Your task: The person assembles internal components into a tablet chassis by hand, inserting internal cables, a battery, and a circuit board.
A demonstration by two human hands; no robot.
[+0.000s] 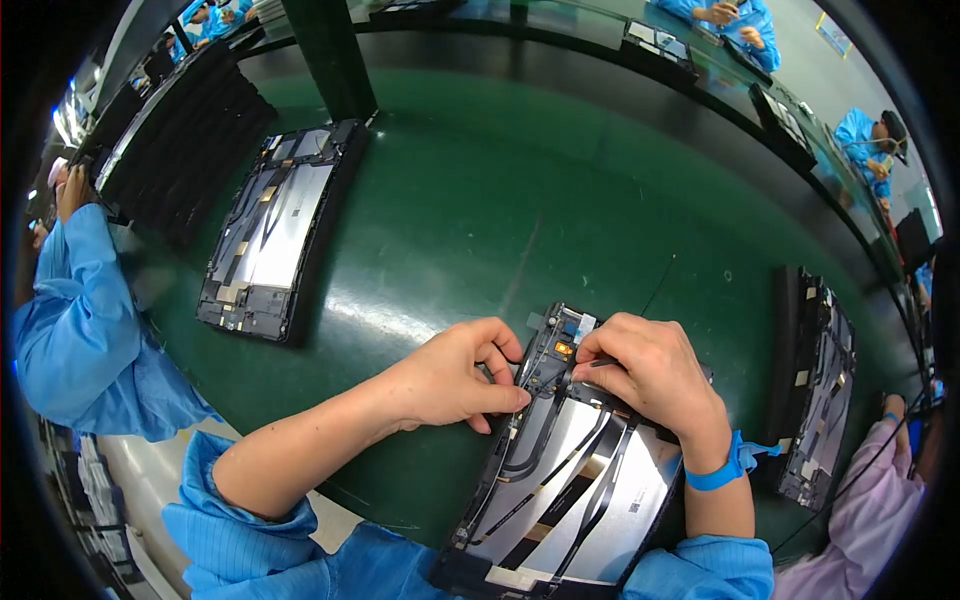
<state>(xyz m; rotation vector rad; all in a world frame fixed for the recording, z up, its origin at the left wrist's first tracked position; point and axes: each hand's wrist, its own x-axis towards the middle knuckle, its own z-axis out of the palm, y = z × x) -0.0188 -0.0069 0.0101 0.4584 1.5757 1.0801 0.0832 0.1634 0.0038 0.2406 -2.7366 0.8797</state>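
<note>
An opened tablet (640,490) lies at a slant in front of me, its inside facing up with silver battery plates and black ribbon cables. My left hand (465,378) is at its upper left edge, fingers curled against the side and thumb on the frame. Over the top part of the tablet, my right hand (650,372) pinches at the black board area, beside a small orange-lit part (563,349). Something thin and dark shows at its fingertips, but the fingers hide most of it. A blue strap (722,468) circles my right wrist.
Another opened tablet (270,235) lies at the left, near a green post (335,60) and a tall stack of black trays (185,140). At the right, an opened tablet (822,390) rests on a black tray. Co-workers in blue sit left and beyond a conveyor (560,45).
</note>
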